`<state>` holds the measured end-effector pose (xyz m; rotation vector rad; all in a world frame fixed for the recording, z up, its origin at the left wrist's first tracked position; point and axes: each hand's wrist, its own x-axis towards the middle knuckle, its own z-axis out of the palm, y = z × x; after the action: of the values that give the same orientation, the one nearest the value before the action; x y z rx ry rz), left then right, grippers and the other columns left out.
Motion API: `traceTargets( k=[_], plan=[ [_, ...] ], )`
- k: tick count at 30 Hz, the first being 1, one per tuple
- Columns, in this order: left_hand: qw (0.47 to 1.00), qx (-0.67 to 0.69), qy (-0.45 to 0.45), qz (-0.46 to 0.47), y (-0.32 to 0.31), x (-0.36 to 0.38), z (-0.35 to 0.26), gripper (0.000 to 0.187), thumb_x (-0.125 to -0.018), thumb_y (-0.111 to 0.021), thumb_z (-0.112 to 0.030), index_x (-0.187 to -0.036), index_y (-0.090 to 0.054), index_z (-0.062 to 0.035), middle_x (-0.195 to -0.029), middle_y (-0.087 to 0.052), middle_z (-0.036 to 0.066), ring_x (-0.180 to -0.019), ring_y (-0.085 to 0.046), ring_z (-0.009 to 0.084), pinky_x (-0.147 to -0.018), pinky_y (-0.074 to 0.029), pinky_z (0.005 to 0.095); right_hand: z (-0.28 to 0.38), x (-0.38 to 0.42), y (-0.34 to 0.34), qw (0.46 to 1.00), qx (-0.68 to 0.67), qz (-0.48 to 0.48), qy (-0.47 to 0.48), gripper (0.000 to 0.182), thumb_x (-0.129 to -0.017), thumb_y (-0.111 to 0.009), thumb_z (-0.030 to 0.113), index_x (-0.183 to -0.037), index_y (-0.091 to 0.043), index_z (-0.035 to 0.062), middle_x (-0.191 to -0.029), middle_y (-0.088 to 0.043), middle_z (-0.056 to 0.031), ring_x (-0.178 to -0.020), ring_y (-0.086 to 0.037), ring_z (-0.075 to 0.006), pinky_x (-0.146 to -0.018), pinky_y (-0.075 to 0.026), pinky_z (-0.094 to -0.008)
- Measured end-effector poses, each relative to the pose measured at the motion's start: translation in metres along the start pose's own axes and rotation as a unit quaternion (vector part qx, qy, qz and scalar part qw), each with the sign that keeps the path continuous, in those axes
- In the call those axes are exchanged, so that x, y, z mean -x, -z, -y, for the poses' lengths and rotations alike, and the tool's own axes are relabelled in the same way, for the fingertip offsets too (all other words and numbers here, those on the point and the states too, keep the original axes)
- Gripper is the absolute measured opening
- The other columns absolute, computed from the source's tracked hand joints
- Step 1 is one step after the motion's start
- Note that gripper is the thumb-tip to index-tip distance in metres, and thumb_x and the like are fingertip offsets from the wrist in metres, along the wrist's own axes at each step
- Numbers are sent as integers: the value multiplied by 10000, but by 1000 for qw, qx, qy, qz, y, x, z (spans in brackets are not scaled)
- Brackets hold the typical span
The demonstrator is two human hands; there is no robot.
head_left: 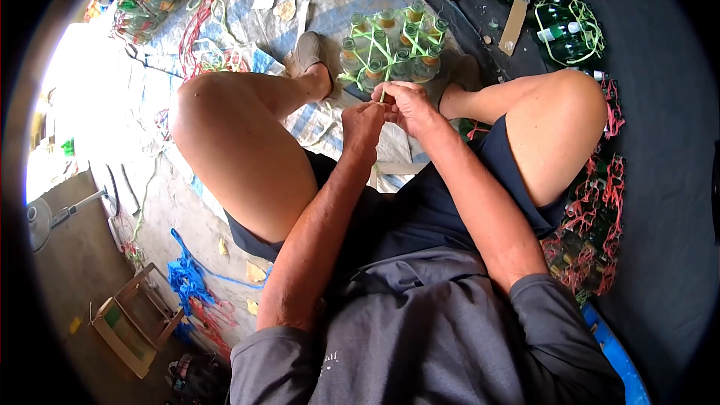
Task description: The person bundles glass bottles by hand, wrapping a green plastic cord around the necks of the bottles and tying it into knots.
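Bottle bundle [402,69], upright, necks up, green-strapped: just beyond your grip on the side away from your body, nearer your right hand [409,109] than your left hand [364,124], both with fingers pinched closed on a thin green strip [383,96].

I see clear bottles [401,70] with light green string [389,52] criss-crossed on top. They're by the edge of a blue and white striped sheet [262,22], where it meets a black sheet [667,202]. Dark green bottles [562,43] sit on the black one, near brown cardboard [513,28]. The shirt [420,330] is dark grey with little white letters. The shorts [427,214] are dark blue.
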<state>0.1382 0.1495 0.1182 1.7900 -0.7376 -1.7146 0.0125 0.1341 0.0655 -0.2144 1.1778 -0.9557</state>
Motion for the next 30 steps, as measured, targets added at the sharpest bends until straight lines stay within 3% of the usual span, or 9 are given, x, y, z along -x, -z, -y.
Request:
traceTargets(
  k=[13, 16, 22, 25, 28, 29, 30],
  plan=[
    [997, 37, 65, 17, -3, 37, 2, 195, -942, -614, -151, -960, -732, 3, -634, -468, -48, -483, -339, 65, -443, -251, 256, 3, 23, -2, 999, -23, 22, -33, 194, -987, -616, 193, -918, -703, 34, -815, -708, -73, -653, -699, -185, -526, -582, -322],
    [997, 30, 78, 8, -3, 41, -2, 211, -954, -604, -159, -972, -732, 8, -622, -461, -48, -479, -330, 66, -441, -253, 258, 7, 31, -1, 995, 40, 48, -79, 237, -1014, -633, 244, -1070, -696, 23, -917, -711, -79, -732, -689, -186, -614, -586, -372],
    [998, 28, 54, 28, -1, 44, 1, 229, -975, -574, -147, -1019, -724, 21, -616, -448, -55, -478, -312, 66, -442, -248, 263, 7, 54, -9, 996, 67, -3, -66, 245, -989, -638, 252, -1128, -702, 61, -972, -695, -42, -847, -658, -151, -699, -580, -348],
    [997, 24, 66, 27, 1, 49, -1, 233, -977, -564, -136, -1042, -722, 22, -626, -441, -60, -486, -309, 63, -446, -243, 260, 3, 65, -7, 967, 207, -110, 97, 278, -1000, -640, 274, -1159, -694, 52, -987, -685, -29, -897, -653, -145, -757, -573, -333],
    [996, 38, 71, 27, 2, 48, 0, 238, -976, -570, -145, -1054, -725, 19, -640, -442, -63, -492, -310, 60, -448, -246, 256, 24, 100, -6, 969, 158, -78, 171, 306, -1023, -641, 297, -1177, -685, 37, -1024, -677, -42, -962, -649, -143, -820, -558, -328],
    [996, 41, 68, 37, 5, 46, 5, 238, -938, -598, -171, -1011, -751, -4, -716, -538, -14, -559, -401, 81, -491, -326, 269, 40, 121, -11, 985, 108, -26, 135, 331, -1036, -632, 312, -1193, -676, 24, -1032, -675, -51, -977, -648, -143, -848, -552, -333],
    [996, 47, 68, 43, 6, 43, 10, 242, -943, -592, -180, -1000, -751, -7, -721, -542, -6, -565, -421, 88, -493, -337, 274, 58, 144, -18, 993, 57, 26, 98, 356, -1050, -624, 327, -1210, -666, 12, -1040, -674, -59, -993, -647, -144, -877, -546, -338]
  ],
)
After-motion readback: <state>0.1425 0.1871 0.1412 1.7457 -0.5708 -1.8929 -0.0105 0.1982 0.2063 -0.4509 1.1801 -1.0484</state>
